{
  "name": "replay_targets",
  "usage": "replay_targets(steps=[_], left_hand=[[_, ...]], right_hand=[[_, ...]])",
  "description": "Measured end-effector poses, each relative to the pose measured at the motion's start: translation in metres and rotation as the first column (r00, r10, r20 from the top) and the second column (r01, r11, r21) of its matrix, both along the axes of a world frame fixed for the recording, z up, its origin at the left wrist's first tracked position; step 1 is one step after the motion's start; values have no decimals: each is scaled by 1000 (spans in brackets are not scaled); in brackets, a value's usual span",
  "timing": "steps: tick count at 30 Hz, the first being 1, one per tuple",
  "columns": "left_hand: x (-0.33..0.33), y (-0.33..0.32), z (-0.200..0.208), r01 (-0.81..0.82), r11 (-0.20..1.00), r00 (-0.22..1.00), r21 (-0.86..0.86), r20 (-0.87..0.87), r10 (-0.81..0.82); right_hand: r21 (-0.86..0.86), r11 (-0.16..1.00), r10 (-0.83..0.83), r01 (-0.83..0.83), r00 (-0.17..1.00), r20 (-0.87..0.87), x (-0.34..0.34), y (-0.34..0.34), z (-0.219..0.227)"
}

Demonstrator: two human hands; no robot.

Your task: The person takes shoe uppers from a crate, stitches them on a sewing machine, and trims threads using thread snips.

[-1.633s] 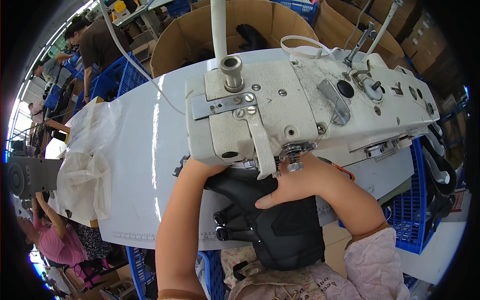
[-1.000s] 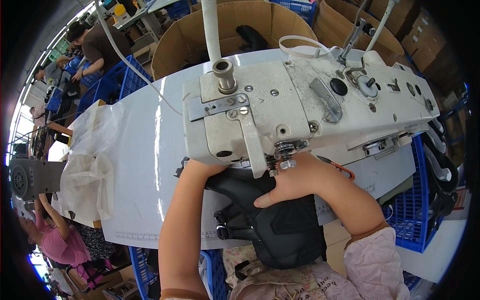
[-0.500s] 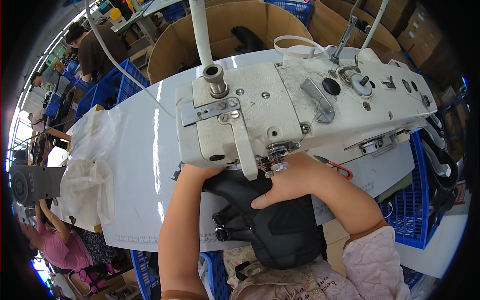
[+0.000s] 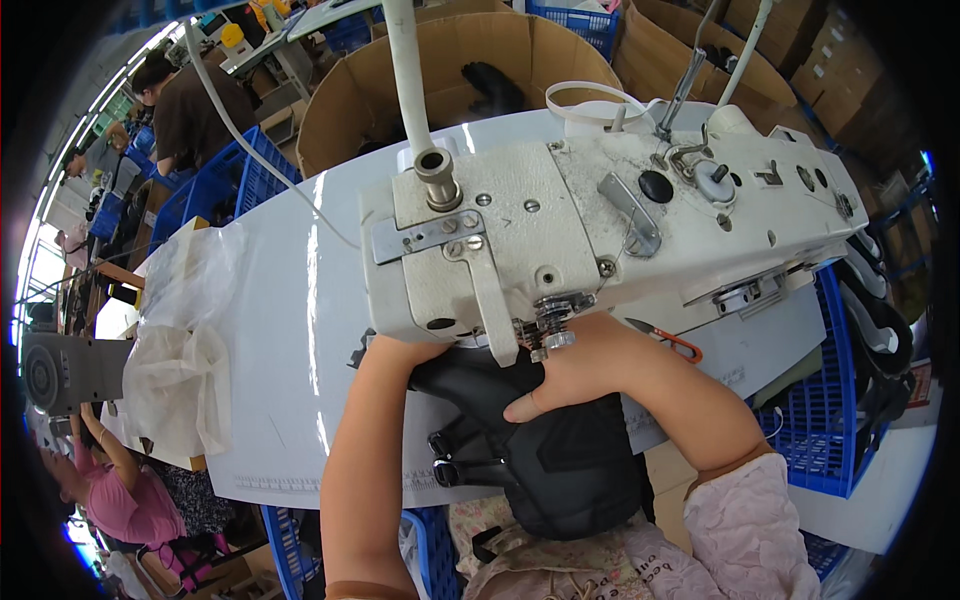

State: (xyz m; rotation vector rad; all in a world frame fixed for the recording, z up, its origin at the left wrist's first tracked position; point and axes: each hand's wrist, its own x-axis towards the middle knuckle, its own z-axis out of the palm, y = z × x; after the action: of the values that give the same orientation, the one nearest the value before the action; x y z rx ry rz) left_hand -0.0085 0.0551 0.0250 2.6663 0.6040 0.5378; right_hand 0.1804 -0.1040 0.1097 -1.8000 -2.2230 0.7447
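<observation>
A black padded piece [image 4: 570,455] with moulded panels hangs over the table's front edge toward my lap. Two black buckles on short straps [image 4: 445,462] stick out from its left side. Its far end runs beneath the head of a white sewing machine [image 4: 480,270]. My left hand [image 4: 408,350] lies at the piece's far left corner, its fingers hidden under the machine head. On the right side, my right hand [image 4: 580,365] presses on the piece, thumb stretched across the top; the other fingers are out of sight behind the machine's tension knobs.
Orange-handled snips [image 4: 675,342] lie right of my right hand. Clear plastic bags [image 4: 180,380] rest at the table's left edge. A blue crate [image 4: 815,400] with black parts stands at the right, a large cardboard bin [image 4: 345,85] behind the table. Other people sit at the left.
The view has shifted slightly. Both hands and the black padded piece keep nearly the same place against the machine.
</observation>
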Motion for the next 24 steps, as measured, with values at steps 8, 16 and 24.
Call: replay_targets(steps=[8,16,24], left_hand=[[0,-18,43,-35,979,996,-200,-90,17],[-5,-7,13,-7,958,996,-287,86,33],[3,-13,28,-15,979,994,-203,105,37]], right_hand=[[-42,999,-19,19,1000,5,2,-1,0],[-282,959,-19,27,999,33,-4,6,22],[-34,999,-30,29,998,-53,3,-1,3]])
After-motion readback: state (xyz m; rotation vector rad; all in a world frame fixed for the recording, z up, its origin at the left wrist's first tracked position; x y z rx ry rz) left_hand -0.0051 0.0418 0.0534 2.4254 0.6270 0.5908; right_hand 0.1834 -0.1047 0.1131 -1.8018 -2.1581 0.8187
